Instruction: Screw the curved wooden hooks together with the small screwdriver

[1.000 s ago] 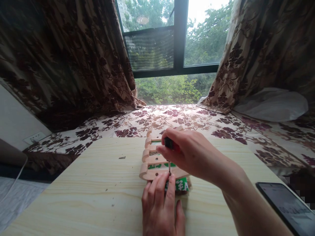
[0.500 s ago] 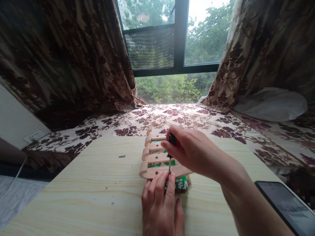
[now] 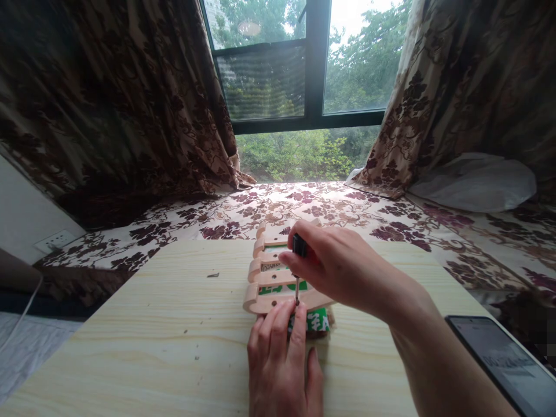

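My right hand (image 3: pixel 321 255) is wrapped round the black handle of a screwdriver (image 3: pixel 299 245), which stands upright with its tip at a hole in the nearest wooden slat. Several pale, curved-ended slats form a wooden piece (image 3: pixel 256 301) lying over a green and white printed packet (image 3: pixel 319 321). My left hand (image 3: pixel 282 359) lies palm down in front, its fingertips at the near slat's edge on both sides of the screwdriver tip. Its fingers are stretched out and slightly apart, and it grips nothing.
On the light wooden table (image 3: pixel 152 324), small screws (image 3: pixel 212 275) and dark bits lie to the left. A phone (image 3: pixel 499 359) lies at the right edge. Behind are a flowered cloth (image 3: pixel 234 214), a white plastic bag (image 3: pixel 478 182), curtains and a window.
The view has shifted slightly, so the hands and wooden piece appear a little further left. My right hand's grip on the screwdriver has turned slightly.
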A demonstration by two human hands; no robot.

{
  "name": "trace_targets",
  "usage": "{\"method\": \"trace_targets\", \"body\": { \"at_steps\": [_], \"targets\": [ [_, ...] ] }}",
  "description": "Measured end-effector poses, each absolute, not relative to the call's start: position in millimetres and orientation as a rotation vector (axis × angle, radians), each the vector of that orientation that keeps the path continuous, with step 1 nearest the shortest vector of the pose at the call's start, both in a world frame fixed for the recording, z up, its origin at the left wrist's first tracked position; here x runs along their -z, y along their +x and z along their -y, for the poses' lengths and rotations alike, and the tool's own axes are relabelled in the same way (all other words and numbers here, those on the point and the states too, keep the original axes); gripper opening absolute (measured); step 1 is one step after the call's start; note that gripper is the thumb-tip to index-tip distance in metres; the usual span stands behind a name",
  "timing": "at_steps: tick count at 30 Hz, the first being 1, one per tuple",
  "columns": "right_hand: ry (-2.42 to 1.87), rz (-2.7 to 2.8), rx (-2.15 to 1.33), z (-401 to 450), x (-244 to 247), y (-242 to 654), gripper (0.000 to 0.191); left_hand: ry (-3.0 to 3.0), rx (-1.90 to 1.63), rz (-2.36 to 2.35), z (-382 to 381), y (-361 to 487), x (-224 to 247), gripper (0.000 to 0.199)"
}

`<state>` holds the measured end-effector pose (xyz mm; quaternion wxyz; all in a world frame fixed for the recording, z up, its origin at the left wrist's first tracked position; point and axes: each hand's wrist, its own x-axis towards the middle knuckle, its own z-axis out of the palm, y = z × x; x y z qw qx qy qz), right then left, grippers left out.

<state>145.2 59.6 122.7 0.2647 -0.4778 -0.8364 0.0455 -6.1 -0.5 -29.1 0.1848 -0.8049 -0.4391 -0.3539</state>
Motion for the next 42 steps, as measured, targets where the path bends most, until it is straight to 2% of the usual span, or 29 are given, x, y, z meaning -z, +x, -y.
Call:
{"method": "trace_targets", "body": {
  "at_steps": [5,12,18,20,26,33,42],
  "targets": [
    [-1.106,2.253,-0.189,-57.3,-123.9,145.6,0.018,-2.268,1.006,1.25,2.0,-6.4,29.5,0.053],
    [-1.221,2.209,-0.131,-59.2,-123.5,144.2,0.023,-2.268,1.004,1.268,3.0,-5.6,28.5,0.054],
    [-1.079,2.258,-0.19,-54.6,-126.2,144.9,0.012,-2.285,1.034,1.275,3.7,-6.0,28.8,0.053],
    [-1.056,2.271,-0.203,-54.7,-126.0,145.3,0.013,-2.284,1.04,1.275,3.5,-6.1,28.9,0.053],
    [-1.242,2.202,-0.15,-58.1,-125.1,145.4,0.019,-2.266,1.018,1.281,3.2,-6.0,29.1,0.054],
    [-1.065,2.262,-0.235,-53.6,-128.0,146.5,0.011,-2.274,1.041,1.313,4.5,-4.2,26.1,0.051],
    [-1.211,2.201,-0.203,-56.8,-128.3,147.9,0.017,-2.271,1.166,1.359,4.6,-0.3,26.4,0.047]
  ]
}}
